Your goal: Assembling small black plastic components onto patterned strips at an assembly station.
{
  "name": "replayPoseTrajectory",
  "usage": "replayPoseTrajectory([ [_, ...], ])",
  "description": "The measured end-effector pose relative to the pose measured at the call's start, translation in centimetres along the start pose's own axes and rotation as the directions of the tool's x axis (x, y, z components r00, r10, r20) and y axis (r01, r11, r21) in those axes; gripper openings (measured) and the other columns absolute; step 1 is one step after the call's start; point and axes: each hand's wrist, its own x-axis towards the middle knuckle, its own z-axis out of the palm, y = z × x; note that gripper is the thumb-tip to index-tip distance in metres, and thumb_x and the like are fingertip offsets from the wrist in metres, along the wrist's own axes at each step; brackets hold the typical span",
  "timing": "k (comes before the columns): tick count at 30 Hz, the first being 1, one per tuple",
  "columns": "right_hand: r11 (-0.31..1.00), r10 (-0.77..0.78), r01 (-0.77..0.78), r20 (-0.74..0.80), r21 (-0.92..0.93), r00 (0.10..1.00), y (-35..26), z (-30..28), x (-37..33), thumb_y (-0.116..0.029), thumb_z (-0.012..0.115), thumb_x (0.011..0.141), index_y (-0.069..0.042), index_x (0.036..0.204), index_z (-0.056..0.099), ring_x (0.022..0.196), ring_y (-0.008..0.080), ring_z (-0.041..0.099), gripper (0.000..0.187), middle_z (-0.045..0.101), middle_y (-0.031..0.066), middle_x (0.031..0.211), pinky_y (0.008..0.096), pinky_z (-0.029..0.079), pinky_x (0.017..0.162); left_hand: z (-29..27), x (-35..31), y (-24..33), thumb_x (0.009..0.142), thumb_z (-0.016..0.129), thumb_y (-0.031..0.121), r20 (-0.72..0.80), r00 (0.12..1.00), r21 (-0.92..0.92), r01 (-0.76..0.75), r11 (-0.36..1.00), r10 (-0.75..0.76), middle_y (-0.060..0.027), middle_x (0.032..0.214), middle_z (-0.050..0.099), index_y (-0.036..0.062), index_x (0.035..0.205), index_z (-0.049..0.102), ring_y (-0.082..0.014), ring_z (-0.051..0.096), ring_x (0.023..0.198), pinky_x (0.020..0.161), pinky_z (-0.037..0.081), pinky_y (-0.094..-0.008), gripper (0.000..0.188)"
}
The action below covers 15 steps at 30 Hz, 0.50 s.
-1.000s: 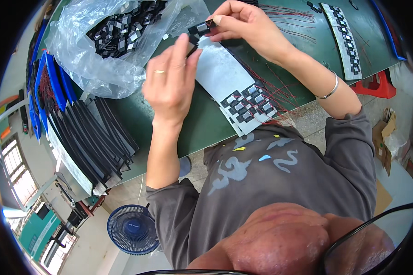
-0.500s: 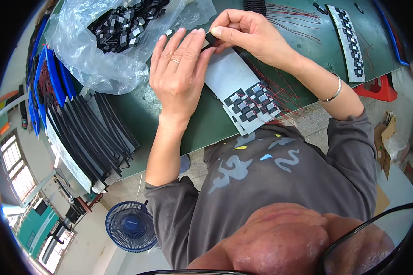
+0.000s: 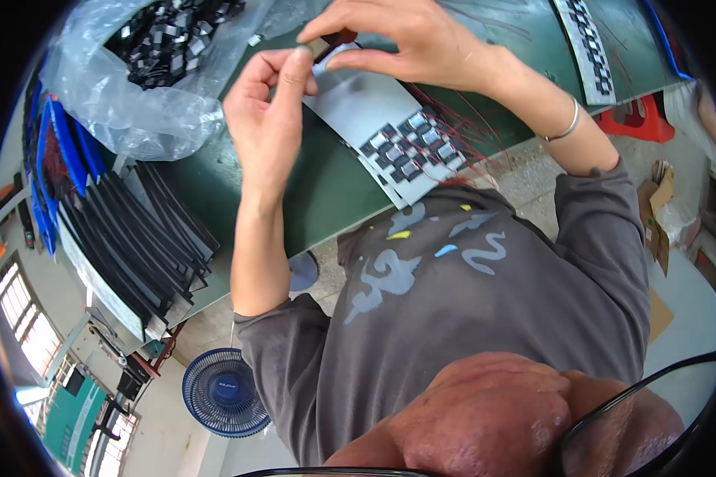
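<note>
Over the far part of a pale grey board (image 3: 366,91), my two hands meet at the fingertips. My left hand (image 3: 266,103) is closed in a pinch, its thumb against the curled index finger; what it grips is too small to make out. Thumb and fingers of my right hand (image 3: 414,44) bracket a small dark flat piece (image 3: 321,49), right beside the left fingertips. Small black blocks with silvery tops (image 3: 410,147) sit in staggered rows on the board's near end. Thin red wires (image 3: 461,127) trail from them to the right.
A clear plastic bag (image 3: 155,119) holding many black and silver blocks (image 3: 171,40) lies at the far left. Stacked dark curved strips (image 3: 127,238) and blue bins (image 3: 64,151) stand left. Another block-covered strip (image 3: 585,52) lies right, above a red stool (image 3: 636,119).
The left hand has turned from flat, extended fingers to a pinch with the thumb up. The right thumb and index finger have spread apart. The whole view has shifted, so the table appears higher.
</note>
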Motion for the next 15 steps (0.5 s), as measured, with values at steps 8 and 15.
replayPoseTrajectory([
  [8, 0.657, -0.155, 0.242, 0.186, -0.714, 0.97, 1.3, -4.6, -2.6, -0.017, 0.069, 0.084, -0.006, 0.092, 0.062, 0.078, 0.0245, 0.061, 0.015, 0.059, 0.0067, 0.082, 0.0349, 0.05, 0.068, 1.5, -0.8, 0.9, 0.081, 0.077, 0.029, 0.175, 0.928, 0.63, -0.363, 0.687, 0.329, -0.0113, 0.114, 0.064, 0.0027, 0.115, 0.063, -0.0294, 0.051, 0.117, 0.099, 0.04, -0.0396, 0.045],
  [15, 0.647, 0.038, -0.035, -0.014, -0.762, 0.999, 2.4, -4.7, -3.1, -0.019, 0.07, 0.084, -0.006, 0.09, 0.054, 0.083, 0.0323, 0.056, 0.021, 0.052, 0.0123, 0.088, 0.0399, 0.047, 0.072, 3.5, -2.5, -0.5, 0.07, 0.081, 0.05, 0.37, 0.885, 0.729, -0.466, 0.502, 0.284, -0.0162, 0.152, 0.033, 0.0095, 0.137, 0.05, -0.0404, 0.016, 0.145, 0.115, 0.015, -0.0562, 0.084],
])
